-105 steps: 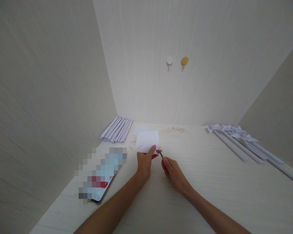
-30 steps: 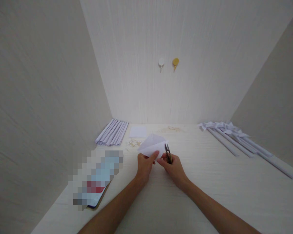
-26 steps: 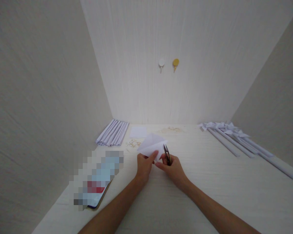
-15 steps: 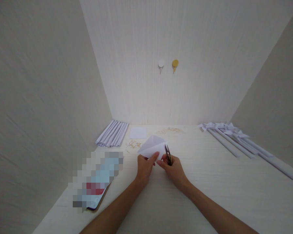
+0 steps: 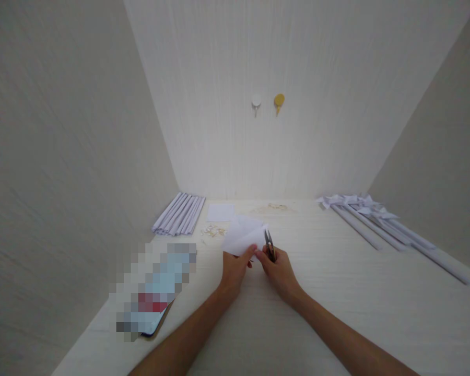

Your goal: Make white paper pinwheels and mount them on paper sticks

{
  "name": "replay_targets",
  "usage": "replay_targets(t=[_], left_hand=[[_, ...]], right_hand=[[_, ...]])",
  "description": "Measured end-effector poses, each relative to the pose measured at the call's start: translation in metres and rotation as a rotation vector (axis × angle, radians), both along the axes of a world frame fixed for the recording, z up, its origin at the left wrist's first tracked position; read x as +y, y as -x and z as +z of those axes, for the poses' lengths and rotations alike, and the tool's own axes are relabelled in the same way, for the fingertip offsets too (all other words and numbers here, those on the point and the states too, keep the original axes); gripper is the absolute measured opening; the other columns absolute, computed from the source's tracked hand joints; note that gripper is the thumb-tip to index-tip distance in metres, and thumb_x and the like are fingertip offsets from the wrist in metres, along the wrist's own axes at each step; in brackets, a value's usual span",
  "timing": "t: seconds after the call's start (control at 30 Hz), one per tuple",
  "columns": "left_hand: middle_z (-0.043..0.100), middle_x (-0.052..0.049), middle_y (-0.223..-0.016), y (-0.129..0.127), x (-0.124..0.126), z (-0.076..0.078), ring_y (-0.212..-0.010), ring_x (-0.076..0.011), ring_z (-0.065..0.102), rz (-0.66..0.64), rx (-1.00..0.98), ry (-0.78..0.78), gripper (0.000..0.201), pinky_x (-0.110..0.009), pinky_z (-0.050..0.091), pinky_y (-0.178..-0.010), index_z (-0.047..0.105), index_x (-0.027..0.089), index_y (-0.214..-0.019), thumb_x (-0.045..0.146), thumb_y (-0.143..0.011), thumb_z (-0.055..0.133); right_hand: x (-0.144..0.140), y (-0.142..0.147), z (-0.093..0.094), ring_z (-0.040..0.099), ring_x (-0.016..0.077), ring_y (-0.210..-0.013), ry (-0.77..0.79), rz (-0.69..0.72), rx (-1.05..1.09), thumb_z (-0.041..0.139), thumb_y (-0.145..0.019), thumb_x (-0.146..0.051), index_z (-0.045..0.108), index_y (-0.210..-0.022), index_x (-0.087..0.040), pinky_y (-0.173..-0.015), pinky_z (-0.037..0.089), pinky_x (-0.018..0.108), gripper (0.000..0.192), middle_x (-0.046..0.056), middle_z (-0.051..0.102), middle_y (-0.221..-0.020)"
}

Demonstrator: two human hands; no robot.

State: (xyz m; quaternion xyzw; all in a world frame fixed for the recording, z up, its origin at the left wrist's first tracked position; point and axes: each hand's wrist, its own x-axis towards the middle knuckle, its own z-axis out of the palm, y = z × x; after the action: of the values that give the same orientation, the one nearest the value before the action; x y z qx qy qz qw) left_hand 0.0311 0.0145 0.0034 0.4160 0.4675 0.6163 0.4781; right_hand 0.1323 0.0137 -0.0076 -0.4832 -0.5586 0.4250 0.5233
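Head view: left hand (image 5: 235,269) pinches the folded paper (image 5: 243,236), now tilted flatter than a moment ago — right hand (image 5: 279,269) keeps clasping the snips (image 5: 269,245) at its edge, cutting apparently underway.

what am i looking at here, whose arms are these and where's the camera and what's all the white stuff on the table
The camera sits on a person's head and looks forward and down, so the two bare arms coming in from the bottom are that person's own. There is no machine. The left hand pinches a folded piece of white paper just above the pale table. The right hand holds small dark snips with their points right by the paper's edge.

On the table: a bundle of rolled paper sticks at the far left, a small white paper square, some pale scraps, paper pinwheels on sticks at the right, and a blurred-out phone near the left. Two hooks hang on the back wall.
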Motion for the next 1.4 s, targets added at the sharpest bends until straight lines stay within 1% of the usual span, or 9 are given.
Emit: replay_targets(t=[0.1, 0.3, 0.37, 0.43, 0.5, 0.63, 0.77, 0.97, 1.4], left_hand=[[0.059, -0.002, -0.061, -0.001, 0.000, -0.001, -0.046, -0.0083, 0.049, -0.019, -0.016, 0.011, 0.022, -0.018, 0.037, -0.037, 0.059, 0.012, -0.069, 0.029, -0.057, 0.064], [0.058, -0.001, -0.056, -0.001, 0.001, -0.006, -0.043, -0.0081, 0.047, -0.063, -0.048, 0.046, 0.022, -0.019, 0.037, -0.037, 0.059, 0.011, -0.067, 0.029, -0.057, 0.064], [0.058, -0.001, -0.057, 0.002, 0.003, -0.004, -0.044, -0.0083, 0.048, -0.039, -0.069, 0.042, 0.024, -0.019, 0.037, -0.038, 0.059, 0.011, -0.070, 0.030, -0.056, 0.064], [0.059, -0.001, -0.061, 0.006, 0.007, -0.002, -0.048, -0.0087, 0.050, 0.022, -0.105, 0.034, 0.026, -0.019, 0.038, -0.039, 0.059, 0.012, -0.073, 0.031, -0.056, 0.064], [0.060, -0.001, -0.062, 0.011, 0.010, 0.001, -0.053, -0.0096, 0.053, 0.078, -0.153, 0.034, 0.026, -0.019, 0.040, -0.042, 0.059, 0.012, -0.074, 0.031, -0.057, 0.064], [0.060, -0.002, -0.062, 0.018, 0.014, 0.006, -0.059, -0.0117, 0.058, 0.116, -0.237, 0.023, 0.023, -0.021, 0.045, -0.049, 0.059, 0.012, -0.072, 0.031, -0.059, 0.061], [0.061, -0.003, -0.062, 0.016, 0.011, 0.008, -0.059, -0.0128, 0.059, 0.106, -0.264, 0.026, 0.023, -0.022, 0.046, -0.051, 0.059, 0.011, -0.071, 0.031, -0.060, 0.061], [0.060, -0.002, -0.058, 0.011, 0.007, 0.009, -0.052, -0.0114, 0.058, 0.050, -0.248, 0.047, 0.025, -0.022, 0.045, -0.048, 0.057, 0.010, -0.073, 0.032, -0.062, 0.060], [0.061, -0.003, -0.057, 0.011, 0.006, 0.011, -0.051, -0.0126, 0.058, 0.055, -0.271, 0.053, 0.026, -0.024, 0.048, -0.049, 0.057, 0.009, -0.073, 0.031, -0.060, 0.061]], right_hand=[[-0.001, -0.001, -0.001, 0.024, 0.0060, -0.041, 0.017, 0.016, 0.034, 0.054, -0.067, -0.041, 0.035, -0.052, -0.019, -0.039, 0.018, 0.021, 0.033, -0.008, 0.028, -0.044], [-0.001, -0.001, 0.000, 0.024, 0.0045, -0.038, 0.029, 0.056, 0.137, 0.055, -0.068, -0.044, 0.037, -0.054, -0.018, -0.036, 0.017, 0.020, 0.034, -0.009, 0.029, -0.042], [-0.003, 0.001, 0.001, 0.021, 0.0039, -0.035, 0.044, 0.115, 0.256, 0.048, -0.071, -0.050, 0.042, -0.061, -0.017, -0.034, 0.015, 0.020, 0.035, -0.009, 0.027, -0.043], [-0.005, 0.004, 0.003, 0.020, 0.0031, -0.032, 0.070, 0.204, 0.378, 0.038, -0.074, -0.054, 0.045, -0.068, -0.017, -0.032, 0.012, 0.019, 0.038, -0.010, 0.026, -0.045], [-0.009, 0.007, 0.006, 0.020, 0.0023, -0.030, 0.109, 0.286, 0.428, 0.035, -0.075, -0.055, 0.045, -0.070, -0.017, -0.032, 0.010, 0.019, 0.039, -0.010, 0.027, -0.047], [-0.019, 0.013, 0.007, 0.020, 0.0028, -0.032, 0.182, 0.383, 0.287, 0.037, -0.074, -0.054, 0.041, -0.065, -0.018, -0.031, 0.014, 0.017, 0.038, -0.010, 0.027, -0.043], [-0.023, 0.015, 0.006, 0.021, 0.0037, -0.033, 0.182, 0.372, 0.124, 0.035, -0.076, -0.053, 0.038, -0.062, -0.018, -0.031, 0.016, 0.017, 0.037, -0.010, 0.027, -0.041], [-0.022, 0.013, 0.005, 0.022, 0.0044, -0.034, 0.140, 0.335, 0.047, 0.031, -0.078, -0.051, 0.037, -0.057, -0.019, -0.033, 0.016, 0.018, 0.039, -0.009, 0.029, -0.041], [-0.022, 0.013, 0.003, 0.024, 0.0056, -0.035, 0.097, 0.299, -0.006, 0.029, -0.081, -0.048, 0.036, -0.056, -0.019, -0.034, 0.017, 0.020, 0.039, -0.007, 0.030, -0.042]])
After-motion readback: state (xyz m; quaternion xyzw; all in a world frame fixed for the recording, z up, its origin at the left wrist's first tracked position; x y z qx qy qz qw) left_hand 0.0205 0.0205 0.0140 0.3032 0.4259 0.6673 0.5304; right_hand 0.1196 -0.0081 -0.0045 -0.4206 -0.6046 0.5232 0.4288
